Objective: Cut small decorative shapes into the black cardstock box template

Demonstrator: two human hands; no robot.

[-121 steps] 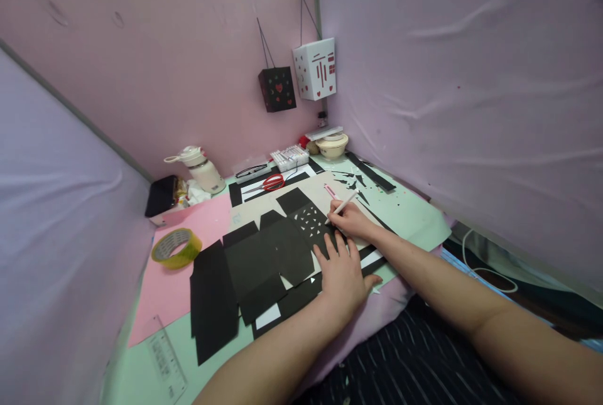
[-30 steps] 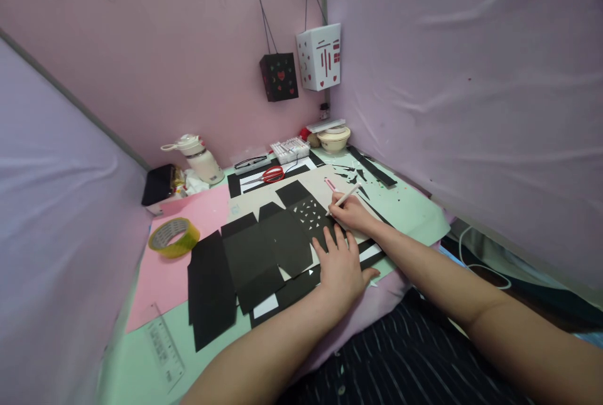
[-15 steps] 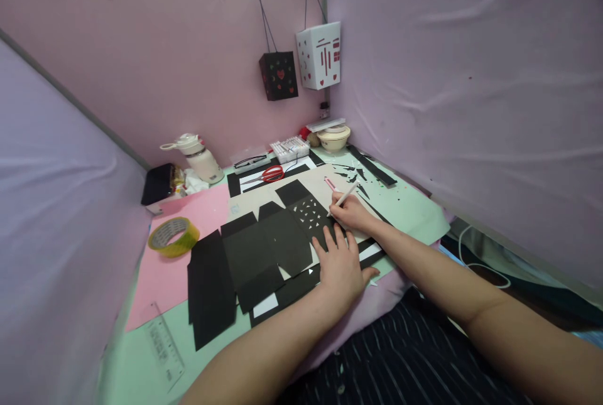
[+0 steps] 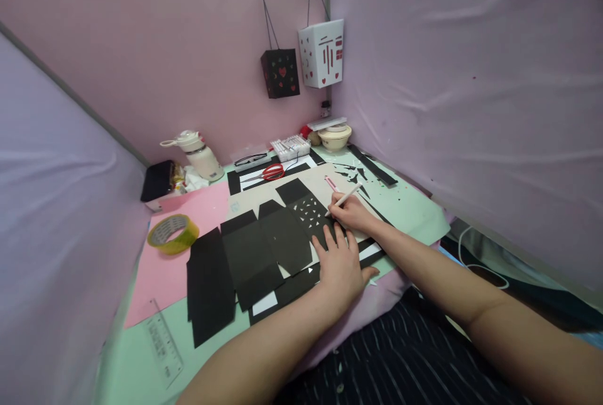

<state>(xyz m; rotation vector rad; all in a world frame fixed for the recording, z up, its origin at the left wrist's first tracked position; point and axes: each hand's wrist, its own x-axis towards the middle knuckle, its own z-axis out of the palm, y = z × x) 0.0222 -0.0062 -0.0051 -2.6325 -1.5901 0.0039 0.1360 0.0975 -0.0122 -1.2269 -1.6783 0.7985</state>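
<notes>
A sheet of black card (image 4: 249, 254), scored into panels with angled flaps, lies across the table. Small triangles and a star are cut through its right-hand panel (image 4: 306, 211). My left hand (image 4: 340, 267) rests on the card's near right part, fingers spread and palm down. Just beyond it, my right hand (image 4: 351, 209) grips a white pen-shaped tool (image 4: 346, 196), its tip down at the right side of the cut panel. Whether that tip is a blade or a nib is too small to tell. A beige board (image 4: 252, 199) shows under the card.
Red-handled scissors (image 4: 273, 171), a marker box (image 4: 291, 149) and a bowl (image 4: 335, 139) stand behind. Yellow tape (image 4: 188, 235) and a clear ruler (image 4: 164, 342) lie left, near a bottle (image 4: 203, 160). Black scraps (image 4: 360, 174) lie right. Black (image 4: 281, 73) and white (image 4: 323, 53) paper lanterns hang above.
The tip of the white pen-shaped tool has shifted very slightly left over the cut panel. My left hand stays in place; the view has tilted a little.
</notes>
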